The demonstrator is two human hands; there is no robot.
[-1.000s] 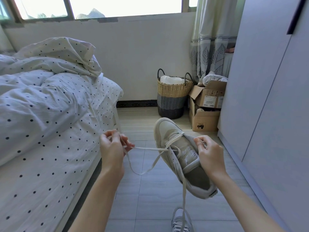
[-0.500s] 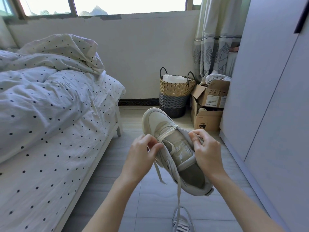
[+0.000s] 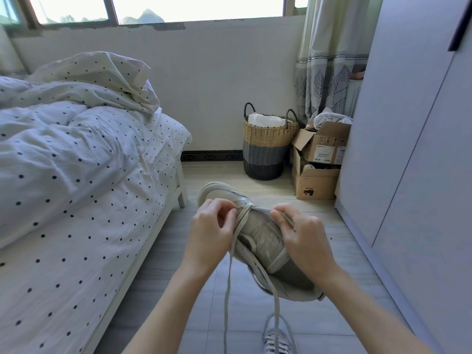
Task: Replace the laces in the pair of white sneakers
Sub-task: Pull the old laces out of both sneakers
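A bed [image 3: 63,264] with dotted sheets is filling the left half of the frame, a rumpled duvet [image 3: 63,139] lying on it. A pale wardrobe [image 3: 413,175] is standing along the right edge. A patterned curtain [image 3: 329,60] is hanging at the upper right, beside the window [image 3: 178,7] running across the top. On the floor [image 3: 158,290] against the far wall, a woven basket [image 3: 268,146] is sitting just left of two stacked boxes [image 3: 316,172].

In the centre, a sneaker [image 3: 263,241] is being held above the floor between both hands, toe pointing away toward the basket, heel low and to the right. The left hand [image 3: 209,236] is sitting at the sneaker's left side near the toe end, its fingers [image 3: 227,213] curling in and pinching the lace [image 3: 236,241] where it is crossing the upper. The right hand [image 3: 306,238] is lying over the sneaker's right side, its fingers [image 3: 281,214] curling round the edge of the upper and gripping it. From the left hand's pinch, one strand of lace is hanging straight down toward the bottom edge; a second strand is trailing along the sneaker's side and dropping toward the bottom as well.

At the bottom edge, slightly right of centre, a second sneaker [image 3: 278,341] is lying on the floor, only partly in view, with lacing showing.
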